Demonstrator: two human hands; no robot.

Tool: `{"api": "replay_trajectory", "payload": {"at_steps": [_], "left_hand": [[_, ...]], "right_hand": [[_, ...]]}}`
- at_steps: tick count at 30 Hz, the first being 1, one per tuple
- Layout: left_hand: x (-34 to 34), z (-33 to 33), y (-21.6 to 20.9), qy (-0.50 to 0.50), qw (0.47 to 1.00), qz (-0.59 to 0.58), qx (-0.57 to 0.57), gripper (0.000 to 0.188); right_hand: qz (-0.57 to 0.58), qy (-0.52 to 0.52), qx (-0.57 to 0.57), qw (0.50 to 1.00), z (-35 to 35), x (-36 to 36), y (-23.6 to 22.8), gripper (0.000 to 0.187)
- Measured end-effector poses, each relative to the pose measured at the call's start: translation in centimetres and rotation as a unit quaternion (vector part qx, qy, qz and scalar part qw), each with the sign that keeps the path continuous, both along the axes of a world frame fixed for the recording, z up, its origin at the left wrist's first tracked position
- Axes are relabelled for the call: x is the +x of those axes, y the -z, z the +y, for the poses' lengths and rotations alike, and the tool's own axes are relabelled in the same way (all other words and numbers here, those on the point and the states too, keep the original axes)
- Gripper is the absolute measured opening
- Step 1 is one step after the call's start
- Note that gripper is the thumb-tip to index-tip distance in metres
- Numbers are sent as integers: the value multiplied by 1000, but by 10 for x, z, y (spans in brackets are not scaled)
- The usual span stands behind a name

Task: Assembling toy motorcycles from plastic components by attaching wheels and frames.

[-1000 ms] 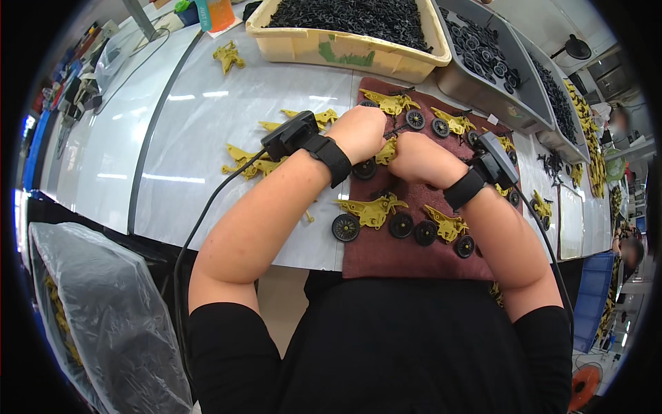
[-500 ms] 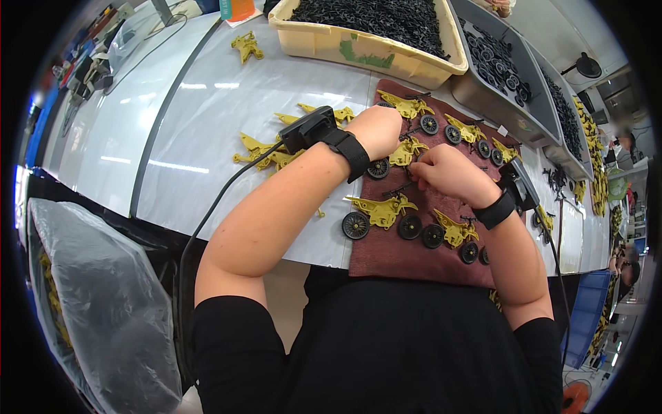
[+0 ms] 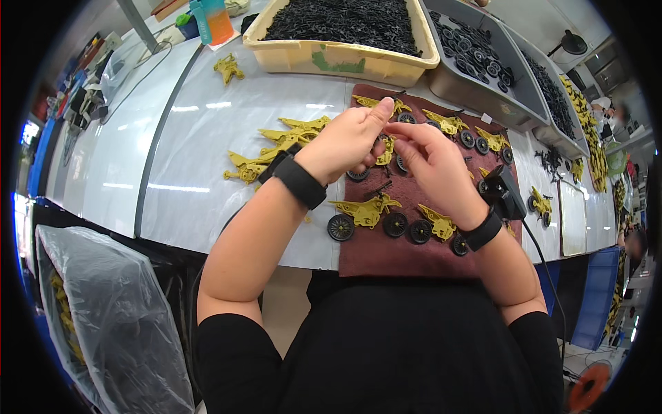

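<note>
My left hand (image 3: 348,141) is closed, its thumb up and fingers curled, over the upper part of a maroon cloth. Close beside it, my right hand (image 3: 434,162) has its thumb and fingers bent into a pinch. Whatever sits between the fingertips is hidden or too small to make out. Below and between the hands shows a yellow toy motorbike body (image 3: 386,153), partly covered by them, with black spoked wheels near it. Nearer me lie another yellow motorbike body (image 3: 365,210) with a wheel (image 3: 340,227) at its end, and a third body (image 3: 437,222).
The maroon cloth (image 3: 386,259) carries several more bodies and wheels. Loose yellow bodies (image 3: 252,165) lie left of it. Behind stand a cream bin (image 3: 331,58) of small black parts and a grey bin (image 3: 476,93) of wheels. An orange bottle (image 3: 218,24) stands far left.
My right hand has moved up and left to meet my left hand. The left hand has turned so its thumb points up. The whole view has shifted slightly.
</note>
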State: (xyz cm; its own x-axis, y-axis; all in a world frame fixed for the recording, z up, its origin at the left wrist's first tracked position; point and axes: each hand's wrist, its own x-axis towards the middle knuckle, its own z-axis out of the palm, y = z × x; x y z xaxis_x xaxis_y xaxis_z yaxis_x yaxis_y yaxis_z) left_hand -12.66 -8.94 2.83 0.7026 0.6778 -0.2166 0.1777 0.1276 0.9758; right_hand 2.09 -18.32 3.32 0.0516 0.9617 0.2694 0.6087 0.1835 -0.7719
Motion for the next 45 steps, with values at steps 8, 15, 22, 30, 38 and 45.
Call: {"api": "replay_trajectory", "payload": {"at_steps": [8,15,22,30,38,45], "left_hand": [[-17,-39,-11,42,991,-53,-112,58],[-22,-54,-11,42,977,-75,-197,49],[-25,-55,-1,0,962,-96,-257,47],[-30,-62,6,23,976,-128,-176,27],[-44,-55,7,45,996,18,76,24],[-46,-61,30,-6,912,194,361,21]], "right_hand": [[48,-32,54,997,-28,-16,3,21],[306,-24,-79,949,-40,-13,7,18],[384,-44,-77,919,-44,-12,8,12],[286,-5,-83,955,-41,-11,19,13],[201,-38,-135,969,-50,-11,1,18],[-103,-21,-44,993,-75,-33,29,13]]}}
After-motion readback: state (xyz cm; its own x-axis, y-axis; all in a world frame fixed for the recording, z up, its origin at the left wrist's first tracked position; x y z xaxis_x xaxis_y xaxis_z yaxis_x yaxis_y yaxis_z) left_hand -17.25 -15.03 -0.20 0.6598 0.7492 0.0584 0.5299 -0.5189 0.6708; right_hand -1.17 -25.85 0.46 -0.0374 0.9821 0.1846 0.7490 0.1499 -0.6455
